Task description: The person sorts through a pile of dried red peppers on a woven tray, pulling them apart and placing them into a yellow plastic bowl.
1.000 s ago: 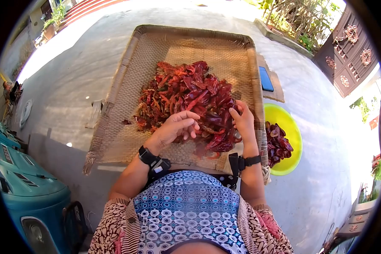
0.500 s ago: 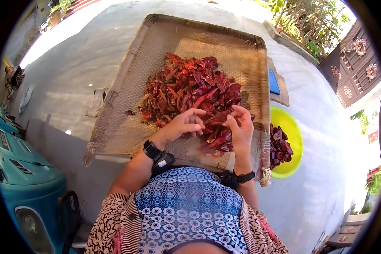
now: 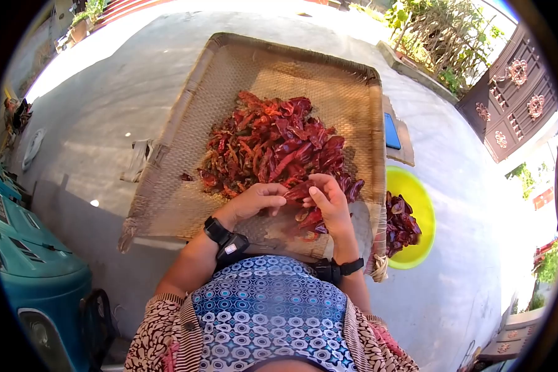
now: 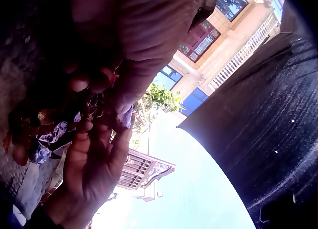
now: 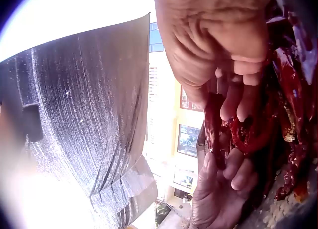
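A dried red chili pepper spans the gap between both hands, over the near side of a chili pile. The left hand pinches one end with thumb and fingers. At the other end, the right hand grips it; in the right wrist view the chili runs from the right thumb down to the left fingertips. Shadow hides much of the grip in the left wrist view. Beneath lies a large rectangular woven tray with a raised rim.
Right of the tray, a yellow-green basin holds dark red chilies. A blue phone-like slab lies on cardboard beyond it. A teal vehicle stands at the left. One loose chili piece lies left of the pile.
The right hand has left the pile's right edge and come left toward the left hand, bringing a chili. That chili is now held between both hands.
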Demonstrator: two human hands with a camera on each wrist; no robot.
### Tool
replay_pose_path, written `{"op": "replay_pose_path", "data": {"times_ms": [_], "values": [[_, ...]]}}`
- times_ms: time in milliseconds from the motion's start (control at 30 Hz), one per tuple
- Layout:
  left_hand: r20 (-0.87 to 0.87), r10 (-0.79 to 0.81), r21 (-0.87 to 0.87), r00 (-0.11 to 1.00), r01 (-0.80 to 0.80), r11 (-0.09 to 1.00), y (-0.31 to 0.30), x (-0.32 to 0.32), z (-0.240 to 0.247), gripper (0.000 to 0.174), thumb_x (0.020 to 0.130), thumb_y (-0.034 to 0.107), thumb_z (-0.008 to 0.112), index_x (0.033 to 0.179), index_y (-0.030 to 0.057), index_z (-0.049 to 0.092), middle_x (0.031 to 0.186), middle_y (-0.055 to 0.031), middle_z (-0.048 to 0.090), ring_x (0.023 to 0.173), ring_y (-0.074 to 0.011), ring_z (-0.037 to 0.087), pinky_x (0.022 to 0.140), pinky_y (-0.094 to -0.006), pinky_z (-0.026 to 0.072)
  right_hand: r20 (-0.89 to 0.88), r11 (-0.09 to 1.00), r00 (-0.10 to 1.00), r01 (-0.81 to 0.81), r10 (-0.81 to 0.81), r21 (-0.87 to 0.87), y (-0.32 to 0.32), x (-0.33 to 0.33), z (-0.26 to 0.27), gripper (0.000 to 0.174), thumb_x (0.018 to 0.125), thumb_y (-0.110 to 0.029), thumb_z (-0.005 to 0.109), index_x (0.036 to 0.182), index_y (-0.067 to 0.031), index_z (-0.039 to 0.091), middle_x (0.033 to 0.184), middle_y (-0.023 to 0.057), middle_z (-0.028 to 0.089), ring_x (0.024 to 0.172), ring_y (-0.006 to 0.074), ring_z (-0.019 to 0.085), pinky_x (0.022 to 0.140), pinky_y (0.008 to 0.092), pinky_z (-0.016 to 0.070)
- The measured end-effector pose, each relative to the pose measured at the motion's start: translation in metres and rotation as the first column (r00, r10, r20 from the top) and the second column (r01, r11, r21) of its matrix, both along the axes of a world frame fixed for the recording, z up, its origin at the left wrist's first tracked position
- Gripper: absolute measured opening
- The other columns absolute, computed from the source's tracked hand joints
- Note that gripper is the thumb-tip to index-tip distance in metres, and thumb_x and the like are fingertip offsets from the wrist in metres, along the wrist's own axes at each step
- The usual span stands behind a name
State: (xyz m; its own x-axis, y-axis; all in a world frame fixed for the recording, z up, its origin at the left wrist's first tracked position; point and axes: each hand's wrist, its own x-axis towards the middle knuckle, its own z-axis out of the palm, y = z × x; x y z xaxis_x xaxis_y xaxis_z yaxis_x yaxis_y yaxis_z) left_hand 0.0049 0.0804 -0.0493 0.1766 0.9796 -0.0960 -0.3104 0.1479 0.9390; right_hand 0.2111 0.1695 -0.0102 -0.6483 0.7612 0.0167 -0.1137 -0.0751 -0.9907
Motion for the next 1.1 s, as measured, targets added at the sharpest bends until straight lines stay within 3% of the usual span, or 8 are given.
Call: {"op": "replay_pose_path", "data": {"times_ms": [267, 400, 500, 633, 700, 767, 933, 1100], "values": [[0.053, 0.038, 0.076, 0.998, -0.042, 0.996, 0.000, 0.001, 0.004, 0.031, 0.097, 0.022, 0.058, 0.122, 0.0037, 0.056, 0.074, -0.0001, 0.056, 0.065, -0.0100, 0.055, 0.062, -0.0252, 0.0465, -0.162, 0.960, 0.960, 0.196, -0.230, -0.198, 0.018, 0.033, -0.008, 0.019, 0.095, -0.013, 0.060, 0.112, -0.0060, 0.056, 0.094, 0.0031, 0.062, 0.079, 0.0138, 0.063, 0.074, 0.0299, 0.0541], [0.105, 0.018, 0.034, 0.994, -0.022, 0.999, 0.001, -0.002, 0.002, 0.033, 0.097, 0.019, 0.057, 0.124, 0.0013, 0.054, 0.077, -0.0027, 0.058, 0.067, -0.0116, 0.056, 0.063, -0.0257, 0.0483, -0.462, 0.852, 0.725, 0.358, -0.511, -0.381, 0.049, 0.080, -0.011, 0.022, 0.096, -0.020, 0.061, 0.113, -0.0077, 0.057, 0.099, 0.0065, 0.066, 0.083, 0.0172, 0.065, 0.079, 0.0331, 0.0566], [0.092, 0.001, 0.044, 0.996, -0.005, 0.999, 0.002, -0.001, 0.000, 0.032, 0.097, 0.021, 0.058, 0.123, 0.0014, 0.054, 0.078, -0.0027, 0.059, 0.068, -0.0113, 0.058, 0.062, -0.0249, 0.0485, -0.581, 0.770, 0.525, 0.275, -0.622, -0.576, 0.055, 0.100, -0.006, 0.026, 0.095, -0.023, 0.063, 0.115, -0.0081, 0.058, 0.103, 0.0068, 0.066, 0.082, 0.0165, 0.064, 0.080, 0.0323, 0.0566], [0.104, -0.004, 0.042, 0.995, 0.000, 0.999, 0.003, -0.003, -0.002, 0.032, 0.097, 0.020, 0.058, 0.122, 0.0016, 0.054, 0.080, -0.0036, 0.061, 0.069, -0.0114, 0.059, 0.062, -0.0247, 0.0492, -0.099, 0.901, 0.896, 0.431, -0.433, -0.041, 0.035, 0.080, -0.006, 0.028, 0.096, -0.023, 0.060, 0.117, -0.0049, 0.057, 0.110, 0.0074, 0.063, 0.085, 0.0147, 0.062, 0.079, 0.0291, 0.0537], [0.114, -0.007, 0.038, 0.993, 0.003, 0.999, 0.003, -0.003, -0.003, 0.032, 0.097, 0.020, 0.058, 0.122, 0.0016, 0.055, 0.081, -0.0037, 0.061, 0.069, -0.0113, 0.059, 0.062, -0.0245, 0.0492, 0.285, 0.907, 0.885, 0.274, -0.368, 0.319, 0.028, 0.060, -0.003, 0.028, 0.093, -0.016, 0.058, 0.120, -0.0076, 0.057, 0.109, 0.0079, 0.063, 0.092, 0.0220, 0.063, 0.078, 0.0331, 0.0516], [0.130, -0.007, 0.033, 0.992, 0.003, 0.999, 0.003, -0.003, -0.002, 0.032, 0.097, 0.020, 0.058, 0.122, 0.0017, 0.055, 0.081, -0.0036, 0.061, 0.069, -0.0112, 0.059, 0.063, -0.0243, 0.0491, 0.433, 0.713, 0.782, 0.020, -0.448, 0.701, 0.022, 0.044, -0.012, 0.031, 0.090, -0.013, 0.058, 0.121, -0.0109, 0.057, 0.110, 0.0081, 0.063, 0.095, 0.0268, 0.063, 0.079, 0.0364, 0.0510], [0.116, -0.016, 0.044, 0.993, 0.011, 0.999, 0.003, -0.004, -0.004, 0.032, 0.096, 0.019, 0.058, 0.123, 0.0017, 0.053, 0.082, -0.0041, 0.059, 0.071, -0.0120, 0.058, 0.065, -0.0251, 0.0493, 0.596, 0.697, 0.636, -0.124, -0.491, 0.707, 0.015, 0.032, 0.000, 0.031, 0.084, -0.014, 0.060, 0.115, -0.0165, 0.061, 0.108, 0.0053, 0.061, 0.095, 0.0298, 0.062, 0.080, 0.0388, 0.0497], [0.106, -0.014, 0.043, 0.994, 0.009, 0.999, 0.003, -0.004, -0.003, 0.035, 0.096, 0.019, 0.060, 0.125, 0.0015, 0.052, 0.082, -0.0041, 0.059, 0.071, -0.0113, 0.058, 0.065, -0.0246, 0.0494, 0.409, 0.721, 0.758, 0.116, -0.509, 0.683, 0.020, 0.038, 0.002, 0.024, 0.080, -0.008, 0.065, 0.104, -0.0100, 0.066, 0.089, 0.0045, 0.058, 0.074, 0.0198, 0.058, 0.070, 0.0303, 0.0475]]}}
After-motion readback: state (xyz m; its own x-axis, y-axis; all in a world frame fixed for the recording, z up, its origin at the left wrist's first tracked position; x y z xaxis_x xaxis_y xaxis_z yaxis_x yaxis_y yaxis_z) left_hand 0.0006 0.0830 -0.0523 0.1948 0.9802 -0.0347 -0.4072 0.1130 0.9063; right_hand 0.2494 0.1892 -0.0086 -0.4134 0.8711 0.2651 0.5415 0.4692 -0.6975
